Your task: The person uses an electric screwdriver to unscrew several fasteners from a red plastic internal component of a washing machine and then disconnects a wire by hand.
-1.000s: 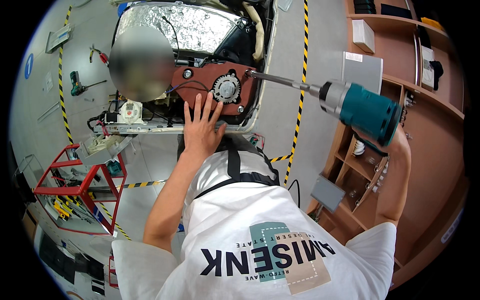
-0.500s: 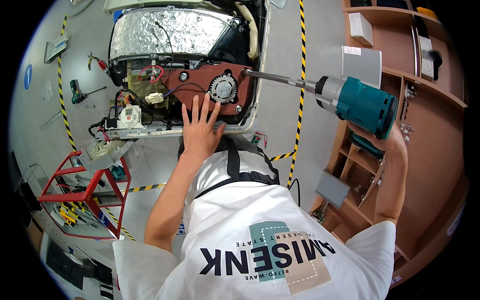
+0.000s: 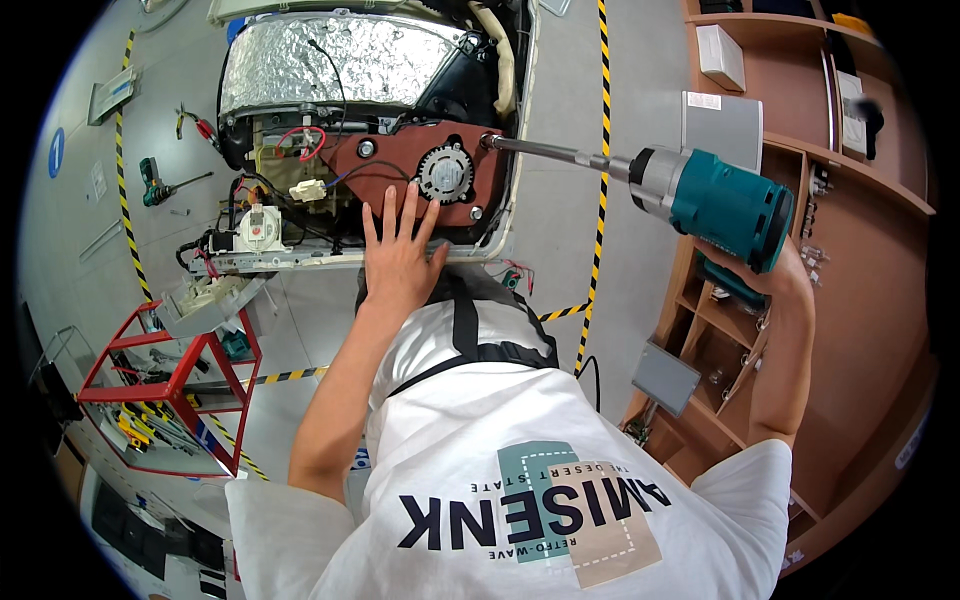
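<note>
My right hand grips a teal cordless impact wrench by its handle. Its long extension reaches left, and the socket end meets a bolt spot at the upper right corner of a reddish-brown plate. My left hand lies flat with fingers spread over the plate's lower edge, the fingertips just beside a round silver toothed motor. A white connector on a dark wire sits left of those fingers. The plate belongs to an opened appliance, whose drum section is wrapped in silver foil.
A red-framed tool cart with hand tools stands at lower left. On the floor at left lie a teal screwdriver tool and red-handled pliers. Wooden shelving fills the right side. Yellow-black tape marks the floor.
Almost nothing differs. The wrench body has tilted or shifted very slightly, its socket staying at the same corner of the plate; my left hand keeps its place.
</note>
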Available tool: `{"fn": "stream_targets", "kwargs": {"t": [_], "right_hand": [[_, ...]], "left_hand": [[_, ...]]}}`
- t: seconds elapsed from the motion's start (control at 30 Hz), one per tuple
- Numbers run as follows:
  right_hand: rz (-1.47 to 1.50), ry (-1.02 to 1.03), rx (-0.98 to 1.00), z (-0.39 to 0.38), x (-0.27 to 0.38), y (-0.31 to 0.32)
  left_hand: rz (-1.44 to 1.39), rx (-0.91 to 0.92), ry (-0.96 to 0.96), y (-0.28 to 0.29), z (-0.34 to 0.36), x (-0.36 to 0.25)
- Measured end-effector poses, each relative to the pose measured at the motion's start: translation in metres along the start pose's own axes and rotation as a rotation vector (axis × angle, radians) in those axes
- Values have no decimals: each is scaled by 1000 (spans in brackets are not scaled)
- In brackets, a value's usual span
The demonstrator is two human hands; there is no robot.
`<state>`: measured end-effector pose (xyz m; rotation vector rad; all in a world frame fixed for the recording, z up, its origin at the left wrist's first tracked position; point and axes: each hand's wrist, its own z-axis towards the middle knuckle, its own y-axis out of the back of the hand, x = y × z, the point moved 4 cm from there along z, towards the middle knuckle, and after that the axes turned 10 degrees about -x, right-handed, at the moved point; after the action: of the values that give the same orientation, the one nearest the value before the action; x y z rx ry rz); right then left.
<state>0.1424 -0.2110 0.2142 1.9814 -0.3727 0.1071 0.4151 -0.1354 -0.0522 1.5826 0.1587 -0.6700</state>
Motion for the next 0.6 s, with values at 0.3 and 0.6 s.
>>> {"fn": "stream_targets", "kwargs": {"t": [0.3,0.6], "right_hand": [[61,-81,42,-2,-2,-3],[335,-318,-22,-35,-4,25]], "left_hand": [[-4,-26,-15,1,-1,0],[9,-21,-30,-1,-4,1]]}}
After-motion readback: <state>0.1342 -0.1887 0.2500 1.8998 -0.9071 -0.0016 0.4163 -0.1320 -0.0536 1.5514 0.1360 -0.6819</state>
